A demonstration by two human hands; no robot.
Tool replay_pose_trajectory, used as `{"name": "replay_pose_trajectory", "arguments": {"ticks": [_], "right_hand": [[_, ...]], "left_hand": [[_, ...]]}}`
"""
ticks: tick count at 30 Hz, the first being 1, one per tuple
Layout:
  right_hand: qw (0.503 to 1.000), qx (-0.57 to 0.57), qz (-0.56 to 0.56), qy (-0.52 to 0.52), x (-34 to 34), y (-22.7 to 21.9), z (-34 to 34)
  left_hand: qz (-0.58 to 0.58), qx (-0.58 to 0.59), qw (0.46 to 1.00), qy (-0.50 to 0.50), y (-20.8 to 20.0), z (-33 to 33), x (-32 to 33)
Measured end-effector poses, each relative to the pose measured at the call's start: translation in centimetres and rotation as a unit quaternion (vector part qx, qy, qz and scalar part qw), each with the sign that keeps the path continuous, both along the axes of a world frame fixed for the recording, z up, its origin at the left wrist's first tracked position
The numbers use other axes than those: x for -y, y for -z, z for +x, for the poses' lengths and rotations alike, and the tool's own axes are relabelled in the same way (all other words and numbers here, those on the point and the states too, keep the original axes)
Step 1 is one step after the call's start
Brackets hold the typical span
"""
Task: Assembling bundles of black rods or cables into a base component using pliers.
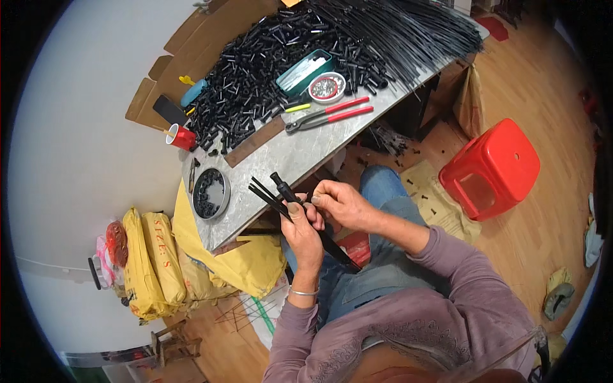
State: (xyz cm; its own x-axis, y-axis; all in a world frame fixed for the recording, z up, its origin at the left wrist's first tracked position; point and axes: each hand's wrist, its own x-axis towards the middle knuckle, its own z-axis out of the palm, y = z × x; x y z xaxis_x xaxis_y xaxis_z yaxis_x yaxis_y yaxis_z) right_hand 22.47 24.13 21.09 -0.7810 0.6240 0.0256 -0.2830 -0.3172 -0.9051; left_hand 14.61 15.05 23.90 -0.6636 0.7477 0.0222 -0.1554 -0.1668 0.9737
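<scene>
My left hand [302,237] is closed around several thin black rods [267,196] and a black tubular piece [281,184] with a stepped end. The rods stick out past the fingers toward the table, and their other ends run down over my lap. Close beside it, my right hand [345,203] is pinched at the side of the tubular piece. What lies between its fingertips is too small or hidden to make out. Both hands are over my lap, just off the table's front edge.
The grey table [313,137] carries a heap of black tubular pieces [255,76], long black rods [408,38], a green tray [279,83], a bowl of metal bits [327,101], red-handled pincers [329,115], a flat bar [255,141], a round tin [227,207] and a red cup [183,136]. A red stool [504,159] stands right; yellow sacks [143,262] left.
</scene>
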Motion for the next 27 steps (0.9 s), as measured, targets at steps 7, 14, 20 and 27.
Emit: {"name": "replay_pose_trajectory", "arguments": {"ticks": [7, 14, 20, 27], "right_hand": [[0.632, 0.294, 0.625, 0.351, -13.6, -2.3, 1.6], [0.568, 0.313, 0.733, 0.206, -14.0, -1.5, -1.6], [0.596, 0.181, 0.757, 0.198, -14.3, -1.3, -2.1], [0.809, 0.178, 0.551, 0.1, -4.6, -2.6, 3.6]], "left_hand": [[0.039, 0.003, 0.997, 0.064, 0.6, -0.8, 0.8], [0.015, 0.114, 0.989, 0.093, 0.4, -1.4, 1.3], [-0.007, 0.077, 0.997, -0.021, 0.9, -2.2, 1.3], [-0.002, 0.086, 0.995, -0.041, 1.5, -2.9, 1.7]]}}
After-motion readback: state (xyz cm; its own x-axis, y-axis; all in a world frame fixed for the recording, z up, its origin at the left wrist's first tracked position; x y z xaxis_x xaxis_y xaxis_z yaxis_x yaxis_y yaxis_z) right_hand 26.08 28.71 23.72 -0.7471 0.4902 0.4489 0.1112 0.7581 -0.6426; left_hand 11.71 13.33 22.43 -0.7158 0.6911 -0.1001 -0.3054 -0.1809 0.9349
